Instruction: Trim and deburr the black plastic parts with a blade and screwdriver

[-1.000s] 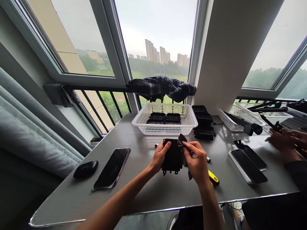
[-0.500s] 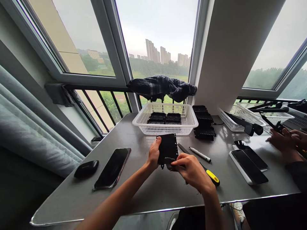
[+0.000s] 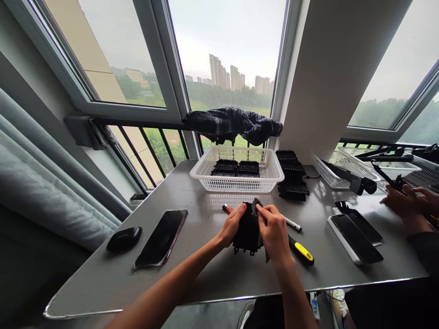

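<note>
My left hand (image 3: 233, 226) grips the left side of a flat black plastic part (image 3: 244, 235), thumb on its face and small tabs showing along its lower edge. Pinched in my right hand (image 3: 276, 233) is a crumpled dark grey piece (image 3: 255, 208), its material unclear, pressed at the part's upper right corner. The part is held tilted above the table. Beside my right hand lie a white marker (image 3: 293, 224), partly hidden, and a tool with a yellow and black handle (image 3: 303, 252). A red-ended stick-like thing (image 3: 227, 209) shows behind my left hand.
Behind my hands stands a white basket (image 3: 236, 186) with black parts (image 3: 224, 167) inside. More black parts (image 3: 293, 187) are stacked beside it. A phone (image 3: 161, 238) and black case (image 3: 124, 239) lie left, other phones (image 3: 356, 237) right. A co-worker's hands (image 3: 401, 203) hold a black thing.
The black part has tilted, and its tabbed edge now faces me. My right hand has moved up with the crumpled piece, from the part's lower edge to its upper right corner.
</note>
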`<action>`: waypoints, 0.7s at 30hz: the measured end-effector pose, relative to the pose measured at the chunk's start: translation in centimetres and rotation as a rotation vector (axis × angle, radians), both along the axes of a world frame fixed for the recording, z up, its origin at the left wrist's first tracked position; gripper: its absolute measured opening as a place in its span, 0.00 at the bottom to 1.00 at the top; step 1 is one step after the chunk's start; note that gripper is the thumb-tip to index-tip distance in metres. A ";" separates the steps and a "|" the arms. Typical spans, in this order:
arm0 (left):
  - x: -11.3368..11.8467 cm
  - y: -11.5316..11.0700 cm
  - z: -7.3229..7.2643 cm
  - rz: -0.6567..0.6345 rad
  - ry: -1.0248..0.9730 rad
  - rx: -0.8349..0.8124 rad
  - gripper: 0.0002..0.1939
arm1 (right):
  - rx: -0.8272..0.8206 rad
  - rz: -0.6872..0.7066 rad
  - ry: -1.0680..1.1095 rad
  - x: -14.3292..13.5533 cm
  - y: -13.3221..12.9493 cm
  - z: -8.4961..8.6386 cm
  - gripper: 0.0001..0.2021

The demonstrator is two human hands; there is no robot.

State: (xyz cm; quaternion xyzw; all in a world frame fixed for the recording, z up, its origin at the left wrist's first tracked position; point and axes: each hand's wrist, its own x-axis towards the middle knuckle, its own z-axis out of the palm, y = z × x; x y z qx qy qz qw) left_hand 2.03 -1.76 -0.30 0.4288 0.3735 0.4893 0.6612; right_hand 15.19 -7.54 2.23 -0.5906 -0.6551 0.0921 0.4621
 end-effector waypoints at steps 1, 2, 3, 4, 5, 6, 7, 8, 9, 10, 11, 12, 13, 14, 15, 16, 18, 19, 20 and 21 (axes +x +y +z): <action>0.0 0.0 0.0 0.013 -0.008 -0.009 0.22 | -0.014 0.011 -0.016 -0.2 0.0 0.0 0.17; 0.0 0.0 0.1 0.027 -0.016 -0.016 0.23 | -0.026 0.022 -0.027 -0.3 -0.1 0.1 0.17; 0.0 0.0 0.1 0.044 -0.025 -0.022 0.23 | -0.035 0.030 -0.035 -0.5 -0.2 0.1 0.17; 0.0 0.0 0.2 0.062 -0.032 -0.027 0.24 | -0.042 0.035 -0.043 -0.7 -0.3 0.2 0.17; 0.0 0.0 0.3 0.075 -0.040 -0.035 0.24 | -0.047 0.037 -0.051 -1.0 -0.3 0.3 0.17; 0.0 0.1 0.4 0.085 -0.049 -0.046 0.24 | -0.050 0.038 -0.063 -1.2 -0.4 0.3 0.17; -0.1 0.1 0.4 0.092 -0.058 -0.059 0.24 | -0.053 0.040 -0.076 -1.5 -0.4 0.4 0.16; -0.1 0.1 0.5 0.100 -0.067 -0.074 0.24 | -0.056 0.049 -0.092 -1.7 -0.5 0.5 0.15; -0.2 0.2 0.5 0.112 -0.075 -0.087 0.24 | -0.059 0.066 -0.109 -1.9 -0.5 0.5 0.14; -0.3 0.4 0.6 0.127 -0.082 -0.096 0.24 | -0.061 0.090 -0.125 -2.1 -0.5 0.5 0.14; -0.5 0.6 0.5 0.144 -0.087 -0.101 0.24 | -0.063 0.119 -0.143 -2.2 -0.6 0.6 0.14; -0.6 0.9 0.5 0.164 -0.090 -0.102 0.24 | -0.068 0.151 -0.164 -2.2 -0.7 0.6 0.14; -0.8 1.3 0.4 0.187 -0.091 -0.101 0.24 | -0.078 0.183 -0.184 -2.2 -0.7 0.6 0.14; -1.0 1.6 0.4 0.216 -0.091 -0.096 0.24 | -0.094 0.214 -0.200 -2.1 -0.8 0.7 0.14; -1.2 2.0 0.2 0.249 -0.090 -0.090 0.24 | -0.115 0.246 -0.208 -2.0 -0.9 0.7 0.14; -1.3 2.3 0.1 0.284 -0.088 -0.082 0.24 | -0.140 0.279 -0.207 -1.8 -1.0 0.8 0.14; -1.5 2.8 -0.1 0.337 -0.087 -0.073 0.24 | -0.182 0.326 -0.166 -1.3 -1.2 1.0 0.15; -1.5 2.9 -0.1 0.347 -0.087 -0.069 0.23 | -0.186 0.332 -0.128 -1.0 -1.2 1.1 0.14; -1.5 2.9 -0.1 0.344 -0.087 -0.065 0.23 | -0.174 0.323 -0.083 -0.6 -1.3 1.2 0.14; -1.4 2.8 -0.1 0.332 -0.084 -0.059 0.23 | -0.148 0.300 -0.034 -0.3 -1.2 1.3 0.14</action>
